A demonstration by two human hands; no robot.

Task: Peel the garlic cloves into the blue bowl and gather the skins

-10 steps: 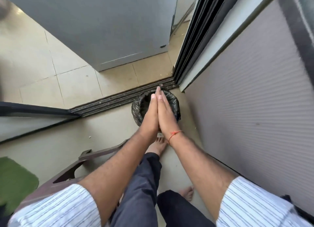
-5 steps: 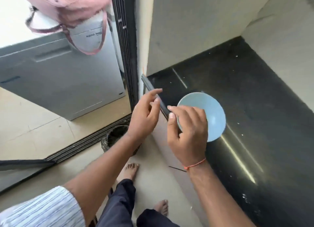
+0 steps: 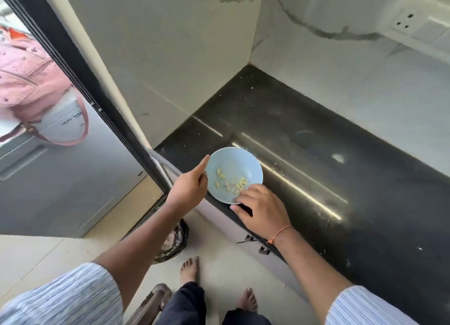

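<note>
garlic cloves [image 3: 231,181] in bowl [image 3: 250,164], bowl on counter [image 3: 316,178] edge, bin [image 3: 175,242] below

Left arm hides most of the lined bin [image 3: 174,242]. Pink bag [image 3: 31,91] and socket plate [image 3: 414,22] cropped by frame edges. Contents of blue bowl [image 3: 250,164] too small to identify.

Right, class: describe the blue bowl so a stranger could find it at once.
Find the black counter in the white-walled corner. At its near edge, between the left hand and right hand, sits the blue bowl, the only dish there, holding pale garlic cloves.
</note>
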